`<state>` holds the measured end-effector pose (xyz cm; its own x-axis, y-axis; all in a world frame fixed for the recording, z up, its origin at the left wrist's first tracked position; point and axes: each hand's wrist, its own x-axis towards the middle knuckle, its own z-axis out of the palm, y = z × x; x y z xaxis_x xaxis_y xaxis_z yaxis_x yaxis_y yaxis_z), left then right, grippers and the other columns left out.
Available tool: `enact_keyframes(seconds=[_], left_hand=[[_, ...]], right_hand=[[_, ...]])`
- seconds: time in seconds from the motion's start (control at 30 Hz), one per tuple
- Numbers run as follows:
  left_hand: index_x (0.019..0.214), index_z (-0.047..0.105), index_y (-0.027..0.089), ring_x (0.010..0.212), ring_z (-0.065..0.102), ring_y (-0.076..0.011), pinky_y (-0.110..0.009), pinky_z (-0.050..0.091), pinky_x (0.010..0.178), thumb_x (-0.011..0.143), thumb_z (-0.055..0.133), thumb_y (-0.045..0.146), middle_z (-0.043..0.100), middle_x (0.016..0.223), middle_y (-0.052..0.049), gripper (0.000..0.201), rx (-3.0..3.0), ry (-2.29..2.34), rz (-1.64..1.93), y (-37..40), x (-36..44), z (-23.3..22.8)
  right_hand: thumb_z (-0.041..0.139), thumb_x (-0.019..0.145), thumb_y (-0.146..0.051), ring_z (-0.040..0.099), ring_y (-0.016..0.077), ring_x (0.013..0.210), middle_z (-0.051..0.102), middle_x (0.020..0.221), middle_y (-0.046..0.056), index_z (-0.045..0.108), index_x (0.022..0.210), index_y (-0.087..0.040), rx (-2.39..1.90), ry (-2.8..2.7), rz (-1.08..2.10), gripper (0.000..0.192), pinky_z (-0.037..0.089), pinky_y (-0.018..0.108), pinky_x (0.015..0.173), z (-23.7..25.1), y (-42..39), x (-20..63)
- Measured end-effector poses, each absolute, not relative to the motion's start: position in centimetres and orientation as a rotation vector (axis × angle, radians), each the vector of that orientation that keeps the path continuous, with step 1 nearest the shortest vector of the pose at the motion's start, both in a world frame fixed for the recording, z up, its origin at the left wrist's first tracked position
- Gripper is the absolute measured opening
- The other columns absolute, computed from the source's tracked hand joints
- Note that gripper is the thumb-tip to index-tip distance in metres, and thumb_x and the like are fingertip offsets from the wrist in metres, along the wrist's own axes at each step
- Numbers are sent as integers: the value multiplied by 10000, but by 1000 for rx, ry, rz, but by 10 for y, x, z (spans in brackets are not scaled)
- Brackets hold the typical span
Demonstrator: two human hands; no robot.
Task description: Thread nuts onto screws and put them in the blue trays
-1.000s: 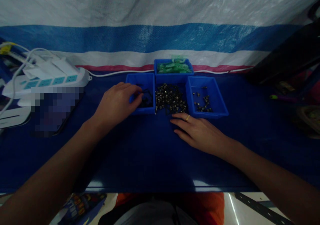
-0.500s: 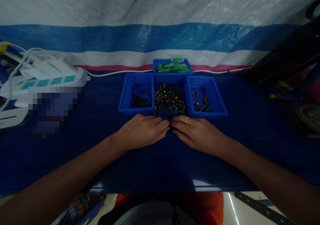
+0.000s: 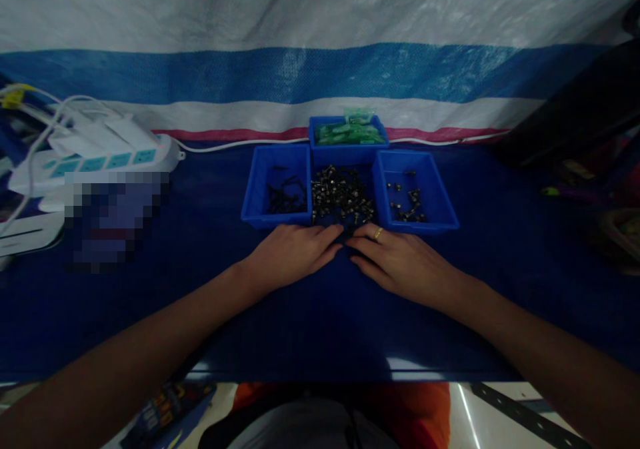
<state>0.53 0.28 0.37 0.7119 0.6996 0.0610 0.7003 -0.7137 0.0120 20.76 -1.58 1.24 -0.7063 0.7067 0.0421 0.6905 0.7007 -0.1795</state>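
Left hand [image 3: 295,252] and right hand [image 3: 400,262] meet fingertip to fingertip, grip undiscernible, at six o'clock of the pile of small metal parts [image 3: 341,199], most still unsorted between two sparsely filled blue trays [image 3: 273,192].

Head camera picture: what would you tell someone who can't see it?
Two hands, left and right, meet fingertip to fingertip on a blue table, just before a pile of small metal parts between two blue trays.

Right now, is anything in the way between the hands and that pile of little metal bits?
Nothing visible. The left hand and right hand meet fingertip to fingertip right at the pile of small metal parts.
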Motion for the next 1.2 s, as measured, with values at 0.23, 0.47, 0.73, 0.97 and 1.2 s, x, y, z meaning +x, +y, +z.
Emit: enact_keyframes(seconds=[0.23, 0.47, 0.73, 0.97, 1.2], left_hand=[[935, 502, 202, 691, 629, -149, -231, 400, 526, 908, 345, 303, 631, 790, 20, 189, -2951, -1206, -106, 5, 6, 4], [890, 495, 176, 643, 622, -153, -226, 368, 493, 883, 374, 309, 628, 734, 6, 181, -2917, -1264, -133, 5, 4, 4], [856, 492, 168, 600, 603, -129, -216, 356, 481, 880, 374, 284, 617, 701, 14, 167, -2941, -1116, -139, 6, 3, 4], [890, 500, 164, 655, 602, -113, -216, 396, 540, 903, 345, 274, 618, 744, 12, 191, -3022, -936, -173, 6, 3, 4], [904, 507, 166, 679, 602, -117, -213, 405, 561, 897, 359, 319, 616, 752, 5, 212, -3032, -1013, -196, 4, 4, 6]], right_hand=[[412, 869, -261, 582, 157, 827, 540, 1039, 60, 540, 1097, -190, -1133, -2800, 248, 271, 505, 298, 703, 13, -15, 207], [392, 879, -277, 580, 168, 858, 530, 1075, 74, 514, 1154, -161, -1196, -2747, 251, 322, 506, 320, 762, 11, -16, 208], [394, 879, -279, 563, 184, 891, 501, 1102, 89, 448, 1217, -144, -1218, -2737, 237, 368, 503, 322, 765, 13, -17, 206], [367, 898, -273, 576, 155, 778, 555, 910, 44, 539, 1069, -178, -1180, -2755, 302, 261, 486, 297, 708, 11, -16, 207], [357, 908, -250, 585, 145, 785, 590, 848, 41, 559, 1013, -166, -1159, -2722, 343, 243, 453, 280, 735, 9, -15, 208]])
